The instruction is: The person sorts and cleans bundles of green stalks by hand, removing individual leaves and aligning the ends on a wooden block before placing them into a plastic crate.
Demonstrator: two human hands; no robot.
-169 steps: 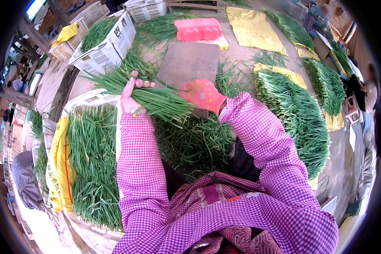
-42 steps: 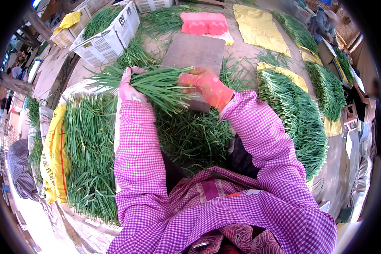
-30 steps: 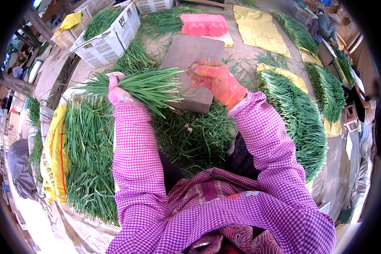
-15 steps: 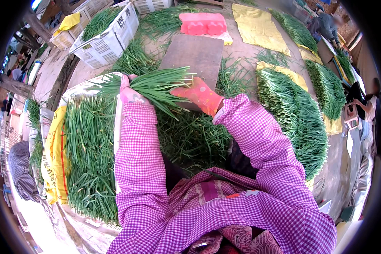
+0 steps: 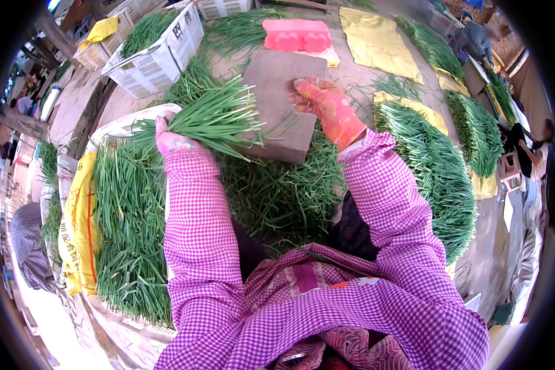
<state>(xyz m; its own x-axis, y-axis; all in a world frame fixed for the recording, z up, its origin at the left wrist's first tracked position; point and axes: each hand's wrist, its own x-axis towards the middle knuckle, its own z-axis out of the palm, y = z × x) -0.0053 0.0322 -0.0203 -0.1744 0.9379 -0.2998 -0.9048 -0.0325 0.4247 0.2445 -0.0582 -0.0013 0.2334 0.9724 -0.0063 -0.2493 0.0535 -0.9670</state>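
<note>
Gripping a bundle of green chives (image 5: 209, 117) at 11 o'clock, the left hand (image 5: 169, 139) stays closed; the right hand (image 5: 324, 105), fingers curled, pinches loose blades over the wooden board (image 5: 277, 129). Evening the ends seems next.

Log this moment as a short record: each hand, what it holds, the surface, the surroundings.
left hand: grips a bundle of green chives
right hand: in an orange glove, fingers curled over the wooden board, apart from the bundle
underneath: loose chives
left side: chive pile on a yellow sack
far: white crate, pink tray
</note>
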